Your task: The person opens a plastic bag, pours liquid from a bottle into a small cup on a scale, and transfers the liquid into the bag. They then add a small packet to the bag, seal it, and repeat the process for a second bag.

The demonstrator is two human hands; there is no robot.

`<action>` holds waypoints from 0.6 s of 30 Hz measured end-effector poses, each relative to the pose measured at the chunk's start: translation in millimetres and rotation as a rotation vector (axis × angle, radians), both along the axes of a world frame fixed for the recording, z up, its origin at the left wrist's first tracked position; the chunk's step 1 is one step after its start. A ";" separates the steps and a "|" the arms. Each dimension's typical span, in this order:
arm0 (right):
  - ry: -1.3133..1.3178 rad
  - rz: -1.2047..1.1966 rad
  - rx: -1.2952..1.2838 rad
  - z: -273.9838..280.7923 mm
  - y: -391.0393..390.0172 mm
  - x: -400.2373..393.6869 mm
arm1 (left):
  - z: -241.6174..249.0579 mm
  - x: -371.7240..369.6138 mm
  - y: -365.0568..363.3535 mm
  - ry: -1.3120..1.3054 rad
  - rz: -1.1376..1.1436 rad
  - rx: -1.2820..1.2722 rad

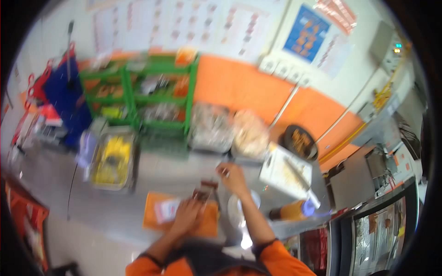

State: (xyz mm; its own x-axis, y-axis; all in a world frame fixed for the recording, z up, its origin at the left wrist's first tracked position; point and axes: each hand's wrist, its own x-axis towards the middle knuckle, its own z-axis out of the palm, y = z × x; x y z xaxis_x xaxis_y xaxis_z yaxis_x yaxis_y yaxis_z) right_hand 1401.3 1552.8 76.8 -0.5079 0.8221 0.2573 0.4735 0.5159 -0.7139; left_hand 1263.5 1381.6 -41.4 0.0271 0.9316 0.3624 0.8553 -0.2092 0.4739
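My left hand (188, 215) lies over an orange paper bag (152, 214) with a white and pink label (166, 210). Its fingers close on a small dark-red sachet (200, 195); motion blur hides the exact grip. Another small dark-red piece (209, 184) lies just past it. My right hand (234, 178) is raised over the metal counter, right of the sachets, fingers curled into a pinch. Something small and pale shows at those fingers, too blurred to name. A round whitish container (235, 209) stands below the right wrist, partly hidden by the forearm.
A metal tray of yellow food (113, 158) stands left. Behind are a green rack (131, 99), a bag-covered tray (209, 129) and a plastic-wrapped pale bundle (250, 131). Right are a white cutting board (278, 168) with a knife (297, 174), a dark bowl (300, 141) and a sauce bottle (290, 210).
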 end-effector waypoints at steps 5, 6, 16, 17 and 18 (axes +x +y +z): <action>0.183 0.071 -0.366 -19.1 72.3 14.2 | -7.7 -7.7 32.1 0.144 -0.071 -0.047; 0.228 0.091 -0.267 -35.1 87.8 18.4 | -1.7 -6.9 37.6 0.152 -0.059 -0.116; 0.338 0.150 -0.744 -75.4 151.8 16.9 | 42.8 -35.0 76.7 -0.080 -0.054 -0.312; 0.337 0.145 -0.756 -81.0 154.7 16.9 | 49.3 -37.9 85.4 -0.162 -0.072 -0.244; 0.325 0.097 -0.733 -78.9 154.7 17.2 | 56.1 -39.5 97.5 -0.169 -0.073 -0.258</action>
State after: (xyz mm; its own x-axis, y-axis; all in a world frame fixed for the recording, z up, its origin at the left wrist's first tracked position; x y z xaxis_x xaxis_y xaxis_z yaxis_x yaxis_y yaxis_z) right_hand 1418.5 1707.6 -2.2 -0.5779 0.7953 -0.1831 0.1610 -0.1089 -0.9809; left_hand 1224.1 1479.1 14.8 0.0564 0.9913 0.1189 0.7469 -0.1210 0.6538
